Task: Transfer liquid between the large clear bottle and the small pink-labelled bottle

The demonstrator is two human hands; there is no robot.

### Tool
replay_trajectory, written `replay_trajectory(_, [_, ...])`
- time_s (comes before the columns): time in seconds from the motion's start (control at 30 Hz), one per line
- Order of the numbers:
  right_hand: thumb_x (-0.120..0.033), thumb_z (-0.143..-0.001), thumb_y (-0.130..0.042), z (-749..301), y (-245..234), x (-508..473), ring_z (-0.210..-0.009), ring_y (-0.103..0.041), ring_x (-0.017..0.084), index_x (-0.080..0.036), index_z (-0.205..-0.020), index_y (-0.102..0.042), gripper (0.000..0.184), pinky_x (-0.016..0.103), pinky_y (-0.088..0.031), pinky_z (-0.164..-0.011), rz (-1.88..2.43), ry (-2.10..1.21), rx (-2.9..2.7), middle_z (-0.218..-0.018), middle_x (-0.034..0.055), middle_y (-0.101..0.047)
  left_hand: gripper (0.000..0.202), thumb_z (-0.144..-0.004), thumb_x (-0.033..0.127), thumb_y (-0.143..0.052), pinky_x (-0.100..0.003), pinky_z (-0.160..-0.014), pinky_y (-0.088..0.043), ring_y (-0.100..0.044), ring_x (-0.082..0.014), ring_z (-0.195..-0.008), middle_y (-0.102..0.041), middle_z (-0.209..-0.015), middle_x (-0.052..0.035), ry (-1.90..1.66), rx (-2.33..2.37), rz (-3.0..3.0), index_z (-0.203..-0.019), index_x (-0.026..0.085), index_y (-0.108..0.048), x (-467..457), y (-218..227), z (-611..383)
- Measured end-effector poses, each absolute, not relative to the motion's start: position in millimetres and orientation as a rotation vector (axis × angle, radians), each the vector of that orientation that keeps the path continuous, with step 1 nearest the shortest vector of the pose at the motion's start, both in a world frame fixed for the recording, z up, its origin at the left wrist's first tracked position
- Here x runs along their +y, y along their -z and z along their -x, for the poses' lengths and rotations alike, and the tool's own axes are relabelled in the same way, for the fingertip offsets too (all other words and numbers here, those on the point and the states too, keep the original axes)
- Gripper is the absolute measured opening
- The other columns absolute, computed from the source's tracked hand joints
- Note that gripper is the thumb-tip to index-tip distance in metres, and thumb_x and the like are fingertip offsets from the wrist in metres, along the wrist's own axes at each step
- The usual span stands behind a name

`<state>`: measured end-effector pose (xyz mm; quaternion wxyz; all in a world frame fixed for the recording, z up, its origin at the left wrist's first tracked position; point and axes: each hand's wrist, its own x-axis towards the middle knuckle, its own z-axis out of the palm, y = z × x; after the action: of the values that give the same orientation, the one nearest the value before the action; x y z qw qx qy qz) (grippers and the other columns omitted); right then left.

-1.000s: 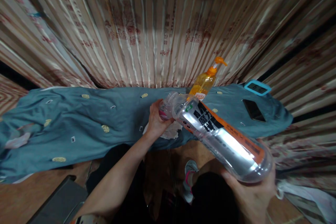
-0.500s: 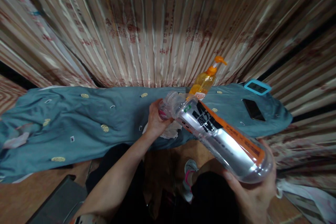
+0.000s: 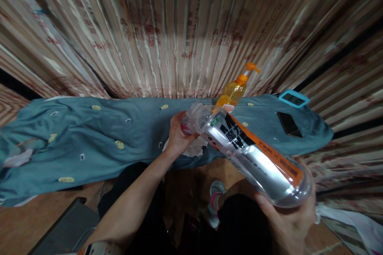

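A large clear plastic bottle [image 3: 257,159] with a silver, black and orange label lies slanted in the air, its narrow end up and to the left. My right hand [image 3: 289,219] is wrapped round its wide base from below. At the narrow end, my left hand [image 3: 178,137] is closed round a clear plastic piece [image 3: 193,117] with some pink on it. Whether that piece is the bottle's own neck or a separate small container, I cannot tell. Crumpled whitish tissue [image 3: 194,148] lies on the cloth below my left hand.
Behind the bottle stands a yellow pump bottle [image 3: 231,91] with an orange top. A blue-framed device [image 3: 293,99] and a dark phone [image 3: 289,124] lie to the right on the teal cloth [image 3: 98,139]. Pleated curtains [image 3: 167,40] hang close behind and on the right.
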<state>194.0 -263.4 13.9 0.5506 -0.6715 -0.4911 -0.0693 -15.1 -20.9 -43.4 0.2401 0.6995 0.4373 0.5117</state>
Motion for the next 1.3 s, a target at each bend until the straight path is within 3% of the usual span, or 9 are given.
replay_trajectory(0.2, [-0.065,-0.070,-0.095,-189.7,-18.8,-262.0,-0.149,-0.055,0.044,-0.016,-0.169,-0.045,0.121,0.071,-0.028,-0.132,1.614,0.205,-1.142,-0.163,0.0224,-0.055,0.090,-0.063,0.033,-0.099,-0.055,-0.112,-0.058,-0.069,-0.0357,-0.127,-0.069,-0.134,-0.0108,-1.406,1.194,-1.902,-0.141,0.023,-0.055,-20.7,43.9,14.2])
replay_trajectory(0.43, [-0.062,-0.074,-0.094,-188.1,-22.8,-261.3,-0.149,-0.056,0.041,-0.018,-0.169,-0.045,0.116,0.069,-0.026,-0.133,1.594,0.237,-1.168,-0.162,0.0211,-0.056,0.090,-0.065,0.035,-0.098,-0.054,-0.111,-0.058,-0.069,-0.0345,-0.127,-0.069,-0.136,-0.0107,-1.399,1.195,-1.917,-0.142,0.024,-0.054,-20.8,44.8,14.6])
replay_trajectory(0.6, [-0.065,-0.070,-0.095,-186.1,-22.1,-261.3,-0.150,-0.054,0.044,-0.014,-0.169,-0.044,0.122,0.070,-0.027,-0.133,1.611,0.198,-1.122,-0.164,0.0230,-0.053,0.090,-0.064,0.034,-0.098,-0.054,-0.112,-0.057,-0.068,-0.0350,-0.128,-0.068,-0.137,-0.0101,-1.392,1.197,-1.906,-0.142,0.025,-0.054,-20.3,44.6,14.1])
replay_trajectory(0.83, [-0.068,-0.067,-0.095,-190.1,-13.9,-263.7,-0.125,-0.070,0.039,-0.012,-0.154,-0.061,0.109,0.058,-0.056,-0.111,1.641,0.255,-1.081,-0.140,0.0200,-0.070,0.089,-0.066,0.038,-0.098,-0.054,-0.111,-0.057,-0.069,-0.0350,-0.127,-0.068,-0.136,-0.0111,-1.420,1.176,-1.916,-0.142,0.024,-0.054,-20.1,46.1,14.2])
replay_trajectory(1.07, [-0.071,-0.065,-0.095,-189.4,-14.7,-262.9,-0.122,-0.070,0.038,-0.011,-0.153,-0.061,0.111,0.051,-0.059,-0.103,1.668,0.299,-1.084,-0.139,0.0198,-0.071,0.089,-0.066,0.036,-0.097,-0.054,-0.111,-0.057,-0.069,-0.0353,-0.127,-0.068,-0.136,-0.0114,-1.409,1.196,-1.926,-0.142,0.023,-0.054,-20.3,45.9,13.9])
replay_trajectory(1.3, [-0.064,-0.061,-0.099,-195.2,-8.0,-265.2,-0.124,-0.069,0.039,-0.012,-0.156,-0.057,0.116,0.061,-0.053,-0.113,1.642,0.213,-1.067,-0.142,0.0210,-0.068,0.090,-0.062,0.036,-0.099,-0.055,-0.110,-0.058,-0.070,-0.0364,-0.126,-0.070,-0.134,-0.0116,-1.399,1.200,-1.906,-0.141,0.022,-0.056,-20.3,43.2,13.8])
